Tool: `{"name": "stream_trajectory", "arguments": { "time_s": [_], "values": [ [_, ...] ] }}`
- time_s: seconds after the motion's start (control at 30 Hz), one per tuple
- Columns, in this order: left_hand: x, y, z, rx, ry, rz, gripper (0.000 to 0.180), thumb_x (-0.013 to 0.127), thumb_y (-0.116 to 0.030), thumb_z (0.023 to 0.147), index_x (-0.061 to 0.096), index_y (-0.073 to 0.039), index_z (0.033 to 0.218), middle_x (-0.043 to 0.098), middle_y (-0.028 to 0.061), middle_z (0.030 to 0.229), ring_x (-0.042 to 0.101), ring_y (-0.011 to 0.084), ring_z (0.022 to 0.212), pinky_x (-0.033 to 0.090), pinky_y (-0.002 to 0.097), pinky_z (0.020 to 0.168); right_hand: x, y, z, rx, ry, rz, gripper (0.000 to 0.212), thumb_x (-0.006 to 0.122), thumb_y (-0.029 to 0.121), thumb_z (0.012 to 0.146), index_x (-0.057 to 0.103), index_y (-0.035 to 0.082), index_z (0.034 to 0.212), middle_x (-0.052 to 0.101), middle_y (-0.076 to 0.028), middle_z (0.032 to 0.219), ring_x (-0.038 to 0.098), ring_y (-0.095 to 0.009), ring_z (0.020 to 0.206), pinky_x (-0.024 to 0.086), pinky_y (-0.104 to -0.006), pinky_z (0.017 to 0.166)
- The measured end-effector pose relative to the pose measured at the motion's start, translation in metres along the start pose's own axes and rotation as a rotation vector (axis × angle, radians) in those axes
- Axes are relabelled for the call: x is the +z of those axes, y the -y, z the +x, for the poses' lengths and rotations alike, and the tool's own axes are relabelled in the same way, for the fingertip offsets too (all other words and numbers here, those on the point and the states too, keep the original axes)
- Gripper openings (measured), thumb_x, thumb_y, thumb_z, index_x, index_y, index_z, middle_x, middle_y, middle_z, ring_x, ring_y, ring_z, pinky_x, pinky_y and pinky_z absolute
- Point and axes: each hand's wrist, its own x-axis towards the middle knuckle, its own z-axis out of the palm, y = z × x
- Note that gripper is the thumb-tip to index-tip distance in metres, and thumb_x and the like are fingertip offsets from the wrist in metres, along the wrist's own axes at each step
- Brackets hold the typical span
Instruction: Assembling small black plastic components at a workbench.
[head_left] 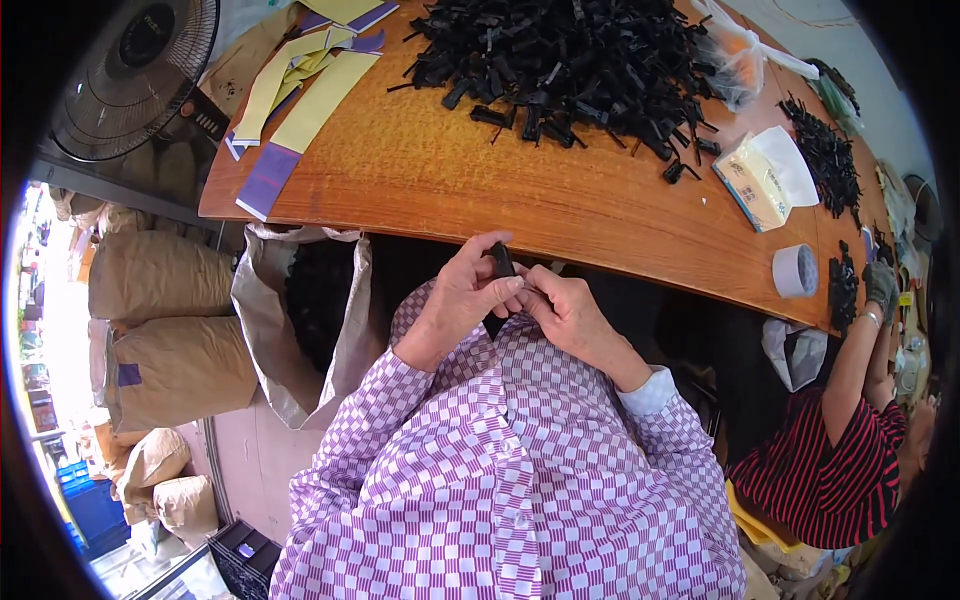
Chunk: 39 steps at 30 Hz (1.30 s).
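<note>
Just off the table's front edge, my two hands meet in front of my checked shirt. Closed in my left hand (460, 299) is a small black plastic part (502, 260), which sticks up between thumb and fingers. My right hand (566, 312) presses in from the other side, its thumb and fingers pinched together at the part; what it grips there is hidden. A big heap of similar black plastic parts (560, 60) lies beyond my hands on the wooden table (400, 170). Below and left of my left hand stands an open sack (345, 330) with dark contents.
Yellow and purple paper strips (325, 105) lie at the table's left, near a black fan (140, 60). Rightward are a tissue pack (755, 190), a tape roll (795, 271) and another black pile (825, 150). A gloved co-worker's hand (880, 285) works there. Brown sacks (175, 375) are stacked left.
</note>
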Motion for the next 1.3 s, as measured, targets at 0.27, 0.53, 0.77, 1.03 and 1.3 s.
{"name": "stream_trajectory", "arguments": {
  "time_s": [0.27, 0.53, 0.77, 1.03, 1.3],
  "values": [
    [-0.001, 0.016, 0.0, 0.051, -0.044, -0.058, 0.037, 0.064, -0.003, 0.086, 0.046, -0.007, 0.119, 0.061, 0.0056, 0.09, 0.06, 0.0093, 0.072, 0.049, 0.021, 0.061, 0.001, 0.011, -0.006, 0.067, -0.129, 0.171, 0.017, 0.053, 0.014, 0.095, 0.052, -0.001, 0.104, 0.058, -0.006, 0.079, 0.053, -0.009, 0.072, 0.044, -0.023, 0.065],
    [0.007, 0.02, 0.0, 0.13, -0.077, 0.207, 0.029, 0.058, 0.005, 0.086, 0.042, -0.007, 0.108, 0.056, 0.0023, 0.082, 0.057, 0.0067, 0.065, 0.047, 0.0193, 0.054, 0.014, 0.009, 0.004, 0.096, -0.054, 0.237, 0.02, 0.045, 0.017, 0.099, 0.052, -0.001, 0.103, 0.059, -0.006, 0.077, 0.056, -0.01, 0.069, 0.046, -0.0241, 0.061],
    [0.004, 0.024, -0.001, 0.162, -0.103, 0.395, 0.029, 0.052, 0.011, 0.084, 0.041, -0.005, 0.105, 0.054, 0.0036, 0.077, 0.056, 0.0077, 0.063, 0.046, 0.0214, 0.052, 0.019, 0.005, 0.009, 0.111, -0.024, 0.17, 0.021, 0.044, 0.015, 0.099, 0.052, -0.003, 0.102, 0.059, -0.007, 0.075, 0.057, -0.012, 0.068, 0.047, -0.0253, 0.061],
    [0.008, 0.026, -0.004, 0.277, -0.23, 0.718, 0.032, 0.056, 0.006, 0.078, 0.043, -0.006, 0.105, 0.059, 0.0215, 0.088, 0.061, 0.0393, 0.074, 0.048, 0.0436, 0.06, 0.025, 0.002, 0.01, 0.112, -0.081, 0.036, 0.023, 0.047, 0.021, 0.098, 0.055, 0.0, 0.095, 0.054, -0.009, 0.065, 0.052, -0.013, 0.059, 0.042, -0.0289, 0.054],
    [0.01, 0.026, -0.004, 0.351, -0.264, 0.815, 0.034, 0.061, 0.003, 0.078, 0.044, -0.006, 0.107, 0.059, 0.0234, 0.091, 0.059, 0.0432, 0.083, 0.048, 0.0432, 0.065, 0.032, -0.013, 0.01, 0.133, -0.113, 0.089, 0.021, 0.047, 0.02, 0.098, 0.053, 0.001, 0.09, 0.051, -0.005, 0.064, 0.048, -0.012, 0.059, 0.041, -0.0275, 0.054]
  ]
}}
